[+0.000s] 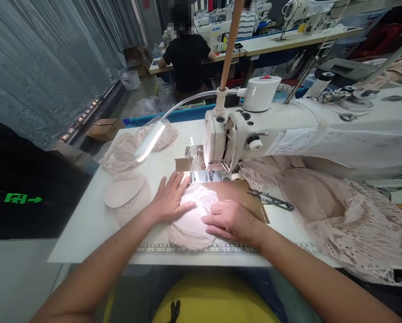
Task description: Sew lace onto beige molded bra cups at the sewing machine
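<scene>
Lace cup [196,220] lies on the table [86,240], just nearside of the sewing machine [217,134]. Left hand [170,199]: fingers spread flat at its left edge. Right hand [236,220]: fingers curled at its right; can't tell if pinching. Risk: uneven hand pressure could skew layers, pucker lace.

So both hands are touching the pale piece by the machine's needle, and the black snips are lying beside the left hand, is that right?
Not quite: the head view shows the black snips lying beside the right hand, not the left hand. Both hands do touch the pale piece.
</scene>
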Demonstrator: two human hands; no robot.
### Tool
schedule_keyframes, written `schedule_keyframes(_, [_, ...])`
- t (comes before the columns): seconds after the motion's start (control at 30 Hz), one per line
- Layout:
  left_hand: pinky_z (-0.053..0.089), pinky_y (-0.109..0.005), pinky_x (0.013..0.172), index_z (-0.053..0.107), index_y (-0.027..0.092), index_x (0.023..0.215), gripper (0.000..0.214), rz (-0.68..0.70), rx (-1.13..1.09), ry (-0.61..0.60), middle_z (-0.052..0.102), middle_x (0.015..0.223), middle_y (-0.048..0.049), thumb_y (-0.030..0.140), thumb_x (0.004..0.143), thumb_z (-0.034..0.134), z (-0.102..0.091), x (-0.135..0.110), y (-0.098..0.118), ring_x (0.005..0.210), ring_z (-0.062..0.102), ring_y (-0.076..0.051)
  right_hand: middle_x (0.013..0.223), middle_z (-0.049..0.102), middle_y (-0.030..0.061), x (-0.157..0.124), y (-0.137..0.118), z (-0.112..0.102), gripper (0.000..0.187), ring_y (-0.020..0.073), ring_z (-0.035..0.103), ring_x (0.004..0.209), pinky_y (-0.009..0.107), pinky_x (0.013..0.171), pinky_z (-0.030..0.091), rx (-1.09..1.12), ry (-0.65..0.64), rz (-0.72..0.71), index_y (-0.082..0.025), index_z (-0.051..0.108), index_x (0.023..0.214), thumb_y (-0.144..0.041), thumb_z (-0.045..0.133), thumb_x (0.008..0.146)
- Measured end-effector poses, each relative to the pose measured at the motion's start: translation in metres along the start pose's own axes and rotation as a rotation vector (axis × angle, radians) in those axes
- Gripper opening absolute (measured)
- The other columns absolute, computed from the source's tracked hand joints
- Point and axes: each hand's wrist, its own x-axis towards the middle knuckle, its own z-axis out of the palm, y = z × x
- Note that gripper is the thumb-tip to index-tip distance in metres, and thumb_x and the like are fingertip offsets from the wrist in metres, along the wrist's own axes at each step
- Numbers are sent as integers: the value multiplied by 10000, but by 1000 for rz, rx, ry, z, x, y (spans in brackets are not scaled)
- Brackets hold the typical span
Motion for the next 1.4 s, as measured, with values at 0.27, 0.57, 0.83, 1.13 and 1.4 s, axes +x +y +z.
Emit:
schedule_keyframes(0.27, [463,-316,843,495,157,1292,464,160,-241,101,593,1167,-123,385,888,465,-33,29,8,1038,563,-234,694,562,12,2,-4,-4,220,138,446,636,258,617,302,-16,-3,-8,-206,689,896,-311,496,909])
schedule_keyframes(0.57, [307,-218,521,530,155,654,144,131,-442,-241,454,616,38,260,705,613,-40,58,12,553,405,-96,735,614,26,-1,7,-5,254,148,514,680,265,637,327,79,124,215,-192,690,950,-383,532,898])
schedule_keyframes(0.83, [357,-204,563,602,121,817,298,201,-863,-517,534,687,20,367,698,721,-38,72,-4,600,459,-81,690,546,3,3,8,-6,231,132,477,650,265,610,285,7,87,390,-217,700,810,-299,508,909])
schedule_keyframes(1.13, [364,-202,532,475,136,626,401,190,-1043,-468,517,639,18,396,654,780,-37,68,-15,582,470,-83,655,517,-1,4,8,-8,268,126,455,626,263,592,273,33,94,398,-216,714,806,-302,488,921])
schedule_keyframes(1.4, [437,-228,617,614,133,800,249,-13,-874,-151,594,717,-7,355,723,697,-53,53,-39,639,540,-105,649,517,2,3,8,-6,306,125,440,612,262,582,271,17,87,406,-193,670,710,-282,469,922])
